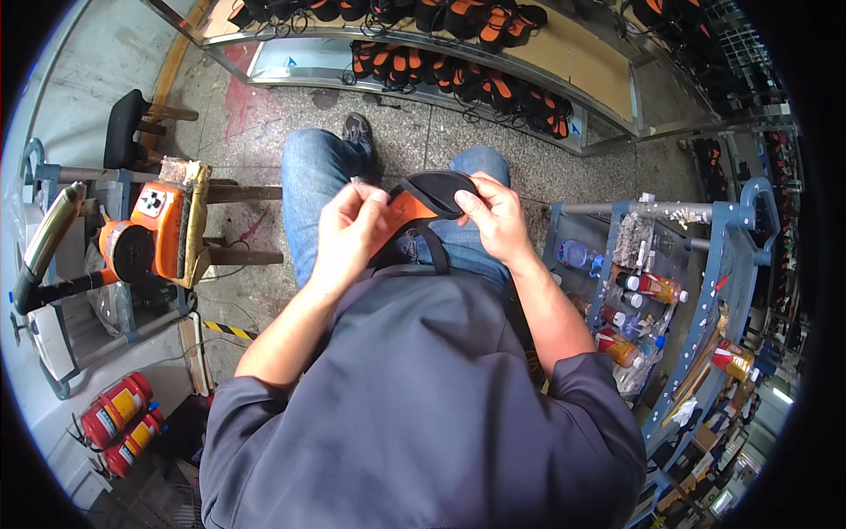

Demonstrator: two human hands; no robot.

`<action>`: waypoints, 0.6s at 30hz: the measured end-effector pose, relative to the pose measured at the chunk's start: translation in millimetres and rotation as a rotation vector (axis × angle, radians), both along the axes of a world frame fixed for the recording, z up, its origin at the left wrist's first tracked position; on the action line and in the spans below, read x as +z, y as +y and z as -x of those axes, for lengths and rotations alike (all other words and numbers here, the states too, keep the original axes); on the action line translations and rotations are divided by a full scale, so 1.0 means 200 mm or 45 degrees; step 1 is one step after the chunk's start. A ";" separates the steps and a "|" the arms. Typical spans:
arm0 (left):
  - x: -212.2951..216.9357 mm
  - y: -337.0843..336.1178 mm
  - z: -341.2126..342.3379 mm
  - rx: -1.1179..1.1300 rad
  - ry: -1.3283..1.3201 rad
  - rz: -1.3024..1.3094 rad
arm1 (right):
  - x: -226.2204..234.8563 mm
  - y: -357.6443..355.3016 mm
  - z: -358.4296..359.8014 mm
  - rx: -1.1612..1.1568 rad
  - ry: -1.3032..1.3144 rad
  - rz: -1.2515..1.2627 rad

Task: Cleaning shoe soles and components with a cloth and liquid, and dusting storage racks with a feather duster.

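Forearms (297, 328) angled inward, elbows bent. Left hand (350, 225): thumb and forefinger together, other fingers curled. Right hand (500, 220): thumb opposing bent fingers, closed grip. Hands apart.

Shoe (432, 187): black and orange, held tilted between left hand (349, 227) and right hand (499, 217); rounded black end to the right, orange surface toward the left, dark strap (435, 250) hanging on the near side.

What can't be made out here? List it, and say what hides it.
All in the head view:
Black-and-orange shoe: its left edge, behind the left hand.
Left fingertips: anything pinched there is too small to tell.
Right foot: hidden behind the right leg.
Upper rack shoes: some cut off by the top edge.
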State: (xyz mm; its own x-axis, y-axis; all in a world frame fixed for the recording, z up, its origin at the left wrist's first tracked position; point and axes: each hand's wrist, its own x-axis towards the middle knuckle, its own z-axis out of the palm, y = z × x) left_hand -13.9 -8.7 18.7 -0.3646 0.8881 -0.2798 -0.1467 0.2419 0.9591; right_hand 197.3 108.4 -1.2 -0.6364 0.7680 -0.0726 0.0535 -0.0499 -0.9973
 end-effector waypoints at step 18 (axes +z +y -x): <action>-0.04 -0.05 -0.09 0.047 -1.256 -0.033 | 0.03 -0.15 0.10 -0.306 0.012 -0.645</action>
State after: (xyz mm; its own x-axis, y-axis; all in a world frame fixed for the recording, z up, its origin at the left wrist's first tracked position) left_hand 4.6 -18.7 10.1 -0.0060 0.8911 -0.4538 -0.8906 0.2015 0.4076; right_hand 177.9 77.8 4.1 -0.4380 0.8290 0.3478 0.0911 0.4258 -0.9002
